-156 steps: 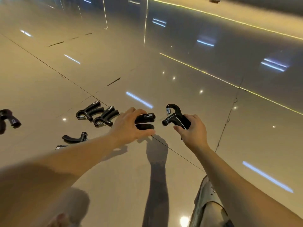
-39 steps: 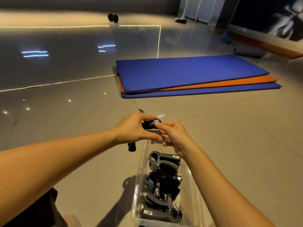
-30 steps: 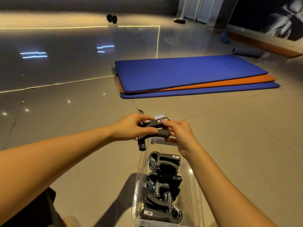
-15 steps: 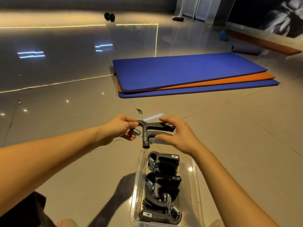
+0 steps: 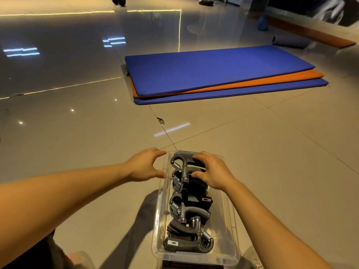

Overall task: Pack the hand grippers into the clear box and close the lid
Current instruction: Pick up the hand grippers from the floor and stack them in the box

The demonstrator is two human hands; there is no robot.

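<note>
A clear plastic box (image 5: 229, 226) stands on the floor right in front of me, without a lid on it. Several black hand grippers with metal springs lie in a row inside; the nearest one (image 5: 186, 243) is at the box's front end. My right hand (image 5: 211, 171) grips the handles of the farthest black hand gripper (image 5: 182, 167), which sits inside the far end of the box. My left hand (image 5: 144, 166) hovers just left of the box's far corner, fingers spread and holding nothing. No lid is in view.
Blue and orange exercise mats (image 5: 223, 74) lie stacked on the tiled floor farther ahead. A rolled grey mat (image 5: 291, 42) and a blue object (image 5: 262, 23) lie by the far wall at the right. My knees frame the box at the bottom edge.
Both hands lowered the hand gripper from above the box's far end into the box. My left hand let go of it and drew off to the left; my right hand still holds it.
</note>
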